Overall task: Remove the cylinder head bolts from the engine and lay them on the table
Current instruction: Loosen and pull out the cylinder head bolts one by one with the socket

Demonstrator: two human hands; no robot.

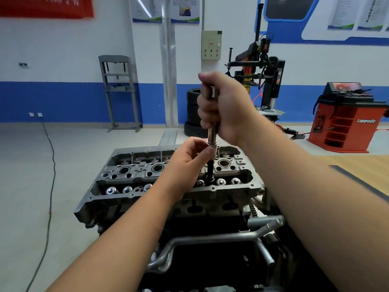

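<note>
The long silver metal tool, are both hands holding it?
Yes, the right hand grips the top of the long silver metal tool and the left hand pinches its socket.

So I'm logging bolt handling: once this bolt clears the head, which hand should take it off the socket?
Probably left. The left hand already pinches the silver socket above the dark bolt; the right hand grips the steel extension bar.

The right hand (224,106) wraps the upper part of the slim chrome socket extension bar (211,134), hiding its handle. The left hand (189,159) covers the middle of the grey aluminium cylinder head (134,171). The dark bolt shank (210,169) disappears into its hole, threads unseen. The wooden table (357,165) is cut by the right edge. Wall posters (185,9) are too blurred to read.
</note>
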